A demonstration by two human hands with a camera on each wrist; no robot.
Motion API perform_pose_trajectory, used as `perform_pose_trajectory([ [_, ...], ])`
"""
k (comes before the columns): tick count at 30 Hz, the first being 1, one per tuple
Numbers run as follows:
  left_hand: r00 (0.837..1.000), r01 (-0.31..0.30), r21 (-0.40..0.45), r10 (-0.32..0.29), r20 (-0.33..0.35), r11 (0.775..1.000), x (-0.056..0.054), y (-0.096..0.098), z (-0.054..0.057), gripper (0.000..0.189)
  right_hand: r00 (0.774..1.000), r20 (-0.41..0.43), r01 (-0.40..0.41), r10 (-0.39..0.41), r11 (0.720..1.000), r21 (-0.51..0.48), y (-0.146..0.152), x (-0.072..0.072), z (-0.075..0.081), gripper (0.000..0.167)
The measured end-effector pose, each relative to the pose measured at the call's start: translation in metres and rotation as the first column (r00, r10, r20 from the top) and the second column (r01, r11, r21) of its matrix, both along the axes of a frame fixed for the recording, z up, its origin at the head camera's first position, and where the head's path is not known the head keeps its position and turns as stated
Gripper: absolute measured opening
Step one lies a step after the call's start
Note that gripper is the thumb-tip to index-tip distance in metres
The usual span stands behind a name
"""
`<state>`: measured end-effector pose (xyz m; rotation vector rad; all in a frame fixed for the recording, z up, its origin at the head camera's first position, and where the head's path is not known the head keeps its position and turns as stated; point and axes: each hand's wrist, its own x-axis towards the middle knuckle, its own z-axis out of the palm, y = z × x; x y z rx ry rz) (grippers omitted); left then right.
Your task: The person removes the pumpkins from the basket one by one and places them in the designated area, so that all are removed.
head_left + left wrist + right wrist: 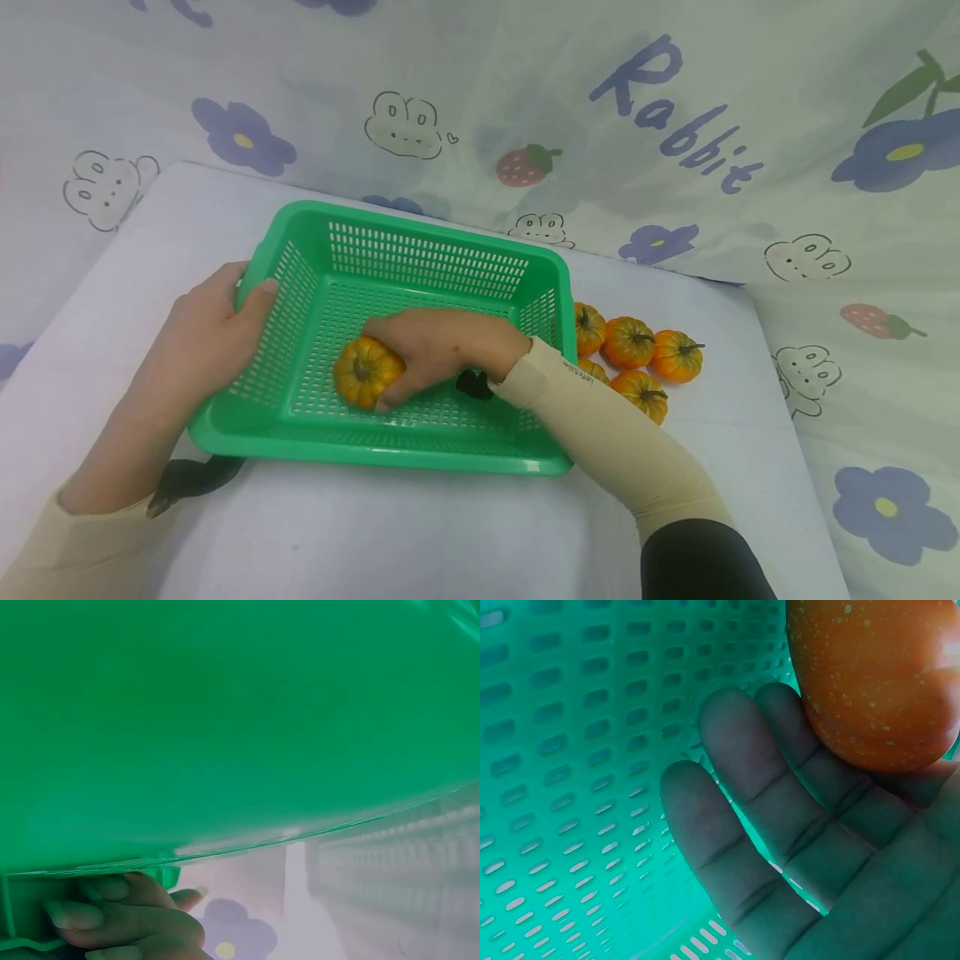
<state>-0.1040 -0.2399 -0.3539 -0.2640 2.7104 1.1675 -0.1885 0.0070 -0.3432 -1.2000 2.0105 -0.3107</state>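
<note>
A green plastic basket [405, 458] with slotted walls stands on the white-covered table. My left hand [213, 325] grips its left rim, thumb on top; in the left wrist view the fingers [135, 915] curl beneath the green rim [240, 735]. Inside the basket, my right hand [431, 342] holds a small orange-yellow pumpkin [363, 372] between thumb and fingers, low over the slotted floor. From the right wrist, the pumpkin's orange side [877, 682] shows against the index side, while the other fingers [742, 750] extend beside it. Part of the pumpkin is hidden by the hand.
Several more small pumpkins [630, 342] lie on the table [420, 533] just right of the basket, some partly hidden behind its wall and my right sleeve. A patterned cloth [465, 75] hangs behind the table's back edge.
</note>
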Motion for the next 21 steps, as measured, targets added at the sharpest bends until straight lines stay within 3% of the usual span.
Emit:
perform_pose_trajectory([
  [21, 1.0, 0.001, -0.002, -0.001, -0.008, 1.0, -0.0011, -0.0007, -0.002, 0.077, 1.0, -0.009, 0.014, -0.014, 1.0, 0.01, 0.0026, -0.0007, 0.0011, 0.057],
])
